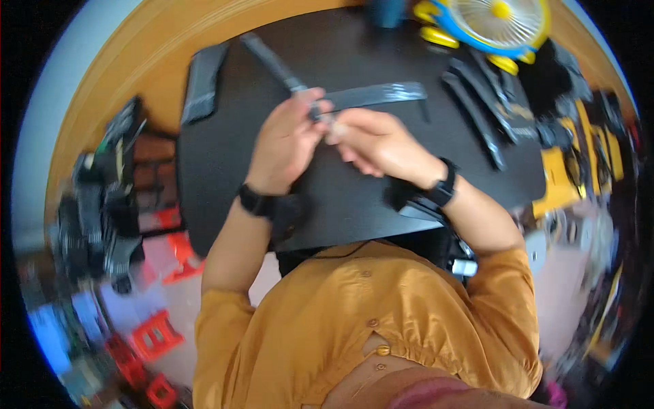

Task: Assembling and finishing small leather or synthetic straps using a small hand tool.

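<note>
A black table [225, 163] fills the middle, with a blue-and-yellow fan [501, 24] at its far edge and black strips [477, 102] lying to the right. Above the table top, the left hand [286, 140] and right hand [378, 140] meet, both pinched shut on a long black strip [375, 95] that stretches off to the right. Another black strip [269, 61] slants away behind the left hand.

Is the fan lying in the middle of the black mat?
No, the fan sits at the far right edge of the mat, beyond both hands.
</note>
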Demonstrator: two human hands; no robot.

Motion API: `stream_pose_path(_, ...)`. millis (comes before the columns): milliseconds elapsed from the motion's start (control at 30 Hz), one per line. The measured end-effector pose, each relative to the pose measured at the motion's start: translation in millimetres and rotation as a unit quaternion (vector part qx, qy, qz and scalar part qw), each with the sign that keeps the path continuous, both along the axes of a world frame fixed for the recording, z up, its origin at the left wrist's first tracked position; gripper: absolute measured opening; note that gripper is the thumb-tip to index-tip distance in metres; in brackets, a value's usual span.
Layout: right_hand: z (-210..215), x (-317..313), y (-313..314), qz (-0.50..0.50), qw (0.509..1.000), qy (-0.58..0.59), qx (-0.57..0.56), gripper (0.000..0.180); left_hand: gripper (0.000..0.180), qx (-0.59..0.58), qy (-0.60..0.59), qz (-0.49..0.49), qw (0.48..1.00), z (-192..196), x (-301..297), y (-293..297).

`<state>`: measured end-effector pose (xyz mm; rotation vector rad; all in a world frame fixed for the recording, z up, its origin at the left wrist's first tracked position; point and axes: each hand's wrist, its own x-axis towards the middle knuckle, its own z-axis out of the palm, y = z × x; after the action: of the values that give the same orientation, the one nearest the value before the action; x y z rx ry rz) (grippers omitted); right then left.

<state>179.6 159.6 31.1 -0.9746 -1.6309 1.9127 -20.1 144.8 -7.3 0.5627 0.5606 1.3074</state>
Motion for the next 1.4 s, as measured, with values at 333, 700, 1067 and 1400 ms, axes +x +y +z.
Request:
stream_pose_path(333,-2.9,8.7,3.6,-0.029,1.000,0.012,0.001,0.023,0.023,0.030,-0.013,0.183,0.983,13.7,3.0,13.3)
stream_pose_path(700,-6.7,5.4,4.8,-0.033,0.999,0.031,0.003,0.023,0.023,0.057,-0.050,0.310,0.948,19.9,-41.5,26.8)
stream_pose_path(1067,-7.1,5.3,5.8,-0.053,0.998,0.040,0.014,0.023,0.023,0.039,-0.008,0.172,0.984,6.8,-8.7,21.8)
stream_pose_path(1400,-9.1,8.0,7.5,-0.142,0.984,0.090,0.060,0.022,0.026,0.061,0.123,-0.040,0.990,8.3,24.7,0.7)
